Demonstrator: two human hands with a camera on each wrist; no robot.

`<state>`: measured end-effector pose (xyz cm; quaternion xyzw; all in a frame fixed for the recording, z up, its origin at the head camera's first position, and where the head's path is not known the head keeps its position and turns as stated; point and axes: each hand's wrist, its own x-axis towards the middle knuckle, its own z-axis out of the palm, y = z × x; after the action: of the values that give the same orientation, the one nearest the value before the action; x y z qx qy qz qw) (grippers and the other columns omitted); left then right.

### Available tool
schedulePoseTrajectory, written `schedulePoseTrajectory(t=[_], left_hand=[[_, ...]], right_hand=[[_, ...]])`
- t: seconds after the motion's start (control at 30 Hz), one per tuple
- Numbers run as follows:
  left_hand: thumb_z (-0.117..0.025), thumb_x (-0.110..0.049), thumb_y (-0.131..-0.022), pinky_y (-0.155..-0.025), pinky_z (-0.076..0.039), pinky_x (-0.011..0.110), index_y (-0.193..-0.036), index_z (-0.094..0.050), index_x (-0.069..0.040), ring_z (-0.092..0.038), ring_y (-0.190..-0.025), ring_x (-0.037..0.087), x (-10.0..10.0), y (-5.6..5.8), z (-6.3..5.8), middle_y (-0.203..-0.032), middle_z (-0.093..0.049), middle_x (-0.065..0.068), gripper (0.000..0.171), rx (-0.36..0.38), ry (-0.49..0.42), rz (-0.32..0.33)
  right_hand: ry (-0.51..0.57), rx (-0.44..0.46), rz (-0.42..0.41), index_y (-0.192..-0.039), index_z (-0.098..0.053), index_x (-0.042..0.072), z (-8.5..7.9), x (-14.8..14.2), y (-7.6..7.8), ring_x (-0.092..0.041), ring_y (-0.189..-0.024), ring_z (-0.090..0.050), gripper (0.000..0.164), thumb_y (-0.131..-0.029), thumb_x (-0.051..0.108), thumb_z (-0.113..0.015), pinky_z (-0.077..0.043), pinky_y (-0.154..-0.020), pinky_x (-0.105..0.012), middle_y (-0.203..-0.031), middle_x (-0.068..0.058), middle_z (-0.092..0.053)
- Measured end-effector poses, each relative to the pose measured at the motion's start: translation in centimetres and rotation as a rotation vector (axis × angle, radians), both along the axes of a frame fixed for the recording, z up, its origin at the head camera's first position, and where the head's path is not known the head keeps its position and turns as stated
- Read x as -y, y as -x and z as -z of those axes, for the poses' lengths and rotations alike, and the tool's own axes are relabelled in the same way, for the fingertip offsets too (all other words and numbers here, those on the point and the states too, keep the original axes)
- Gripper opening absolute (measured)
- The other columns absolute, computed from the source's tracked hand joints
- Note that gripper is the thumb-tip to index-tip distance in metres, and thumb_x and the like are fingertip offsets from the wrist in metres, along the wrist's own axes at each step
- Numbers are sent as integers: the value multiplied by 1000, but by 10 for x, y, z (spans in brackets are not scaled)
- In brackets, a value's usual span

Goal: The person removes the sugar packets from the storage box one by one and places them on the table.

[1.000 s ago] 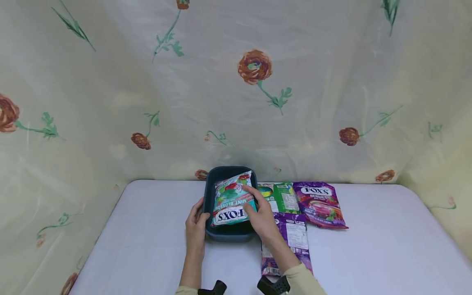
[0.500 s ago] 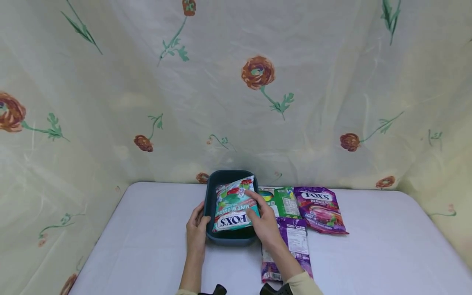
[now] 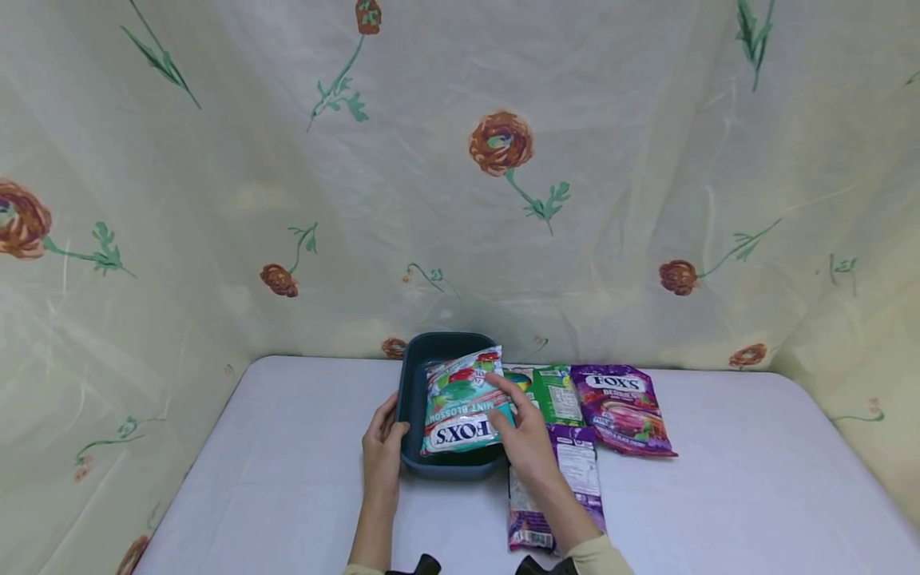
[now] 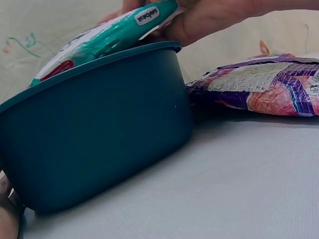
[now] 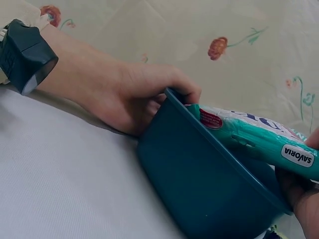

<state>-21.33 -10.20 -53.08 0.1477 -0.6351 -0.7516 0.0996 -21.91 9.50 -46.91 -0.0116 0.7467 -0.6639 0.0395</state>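
Observation:
A dark teal plastic tub [image 3: 412, 407] sits on the table. My left hand [image 3: 383, 447] holds its left side, with the thumb at the rim; in the right wrist view this hand [image 5: 144, 94] wraps over the tub's edge. A green Fox's Mint Blossom candy bag [image 3: 460, 403] lies tilted at the tub's mouth. My right hand [image 3: 528, 439] grips the bag by its right side, thumb and forefinger on top and the other fingers hidden beneath. The left wrist view shows the bag's end [image 4: 134, 27] raised above the rim.
Right of the tub lie a green candy bag [image 3: 559, 395], a purple Fox's Berries bag [image 3: 624, 411] and another purple bag [image 3: 578, 467] partly under my right forearm. A white cloth covers the table [image 3: 287, 463]; a flowered curtain [image 3: 575, 303] hangs behind it.
The Mint Blossom bag has shifted slightly right within the tub, together with my right hand. My left hand keeps its hold on the tub. The head view has tilted up a little.

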Motion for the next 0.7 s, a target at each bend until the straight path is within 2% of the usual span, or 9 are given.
schedulePoseTrajectory(t=[0.2,0.37,0.5,0.63,0.7], left_hand=[[-49,-9,-91,-108,-38,37,-135,-52,-19,-45,-133,19,0,-1,-1,-143,-48,5,45,-12,2,8],[-49,-9,-91,-109,-36,41,-137,-50,-17,-44,-134,21,0,-1,0,-145,-46,8,46,-24,8,16],[-49,-8,-91,-109,-35,42,-136,-50,-16,-44,-134,22,0,0,1,-144,-46,9,46,-26,12,13],[-49,-8,-90,-109,-35,41,-135,-51,-17,-45,-133,21,1,0,2,-143,-47,7,46,-21,7,9],[-49,-8,-90,-109,-35,42,-135,-51,-17,-45,-133,21,0,0,2,-143,-48,8,46,-24,11,9]], right_hand=[[8,-11,13,-130,-50,41,1,-6,-2,-22,-145,-18,48,-93,10,-50,-14,-117,-52,-154,4,-28],[41,-15,17,-131,-50,40,1,-10,-3,-21,-146,-14,49,-93,9,-50,-11,-118,-51,-155,5,-25],[60,-6,18,-132,-49,39,1,-12,-3,-22,-146,-14,49,-93,9,-49,-13,-118,-49,-156,4,-23],[61,0,25,-133,-49,37,0,-15,-5,-23,-146,-15,49,-93,9,-49,-21,-116,-47,-157,3,-21],[71,3,29,-133,-50,36,1,-17,-6,-22,-143,-21,48,-93,8,-49,-28,-113,-46,-157,3,-20]])
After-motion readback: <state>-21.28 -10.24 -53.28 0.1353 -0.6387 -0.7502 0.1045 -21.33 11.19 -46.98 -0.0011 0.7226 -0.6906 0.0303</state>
